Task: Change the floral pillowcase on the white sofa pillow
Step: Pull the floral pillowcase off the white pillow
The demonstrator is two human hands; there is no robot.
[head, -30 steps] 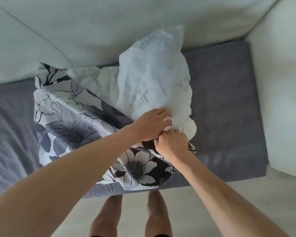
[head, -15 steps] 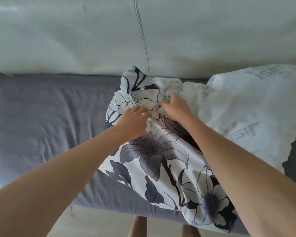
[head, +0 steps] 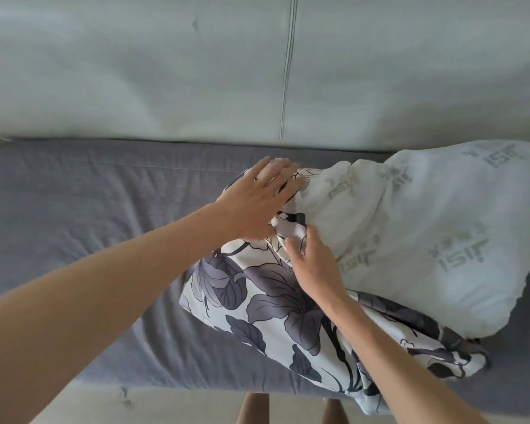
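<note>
The white pillow (head: 426,240), printed with grey lettering, lies on the sofa seat at the right, mostly bare. The floral pillowcase (head: 273,304), white with grey and black flowers, covers its near left end and is bunched along the lower right. My left hand (head: 257,200) lies flat with spread fingers on the pillowcase's far corner. My right hand (head: 312,264) pinches the pillowcase's folded open edge where it meets the bare pillow.
A grey cover (head: 89,215) spreads over the sofa seat to the left of the pillow. The pale sofa backrest (head: 166,71) fills the top of the view, with a seam down its middle. Light floor (head: 166,405) and my legs (head: 253,410) show at the bottom.
My left hand has let go of the pillowcase edge and spread flat over its far corner. My right hand has drawn nearer along the edge. More white pillow shows at that corner.
</note>
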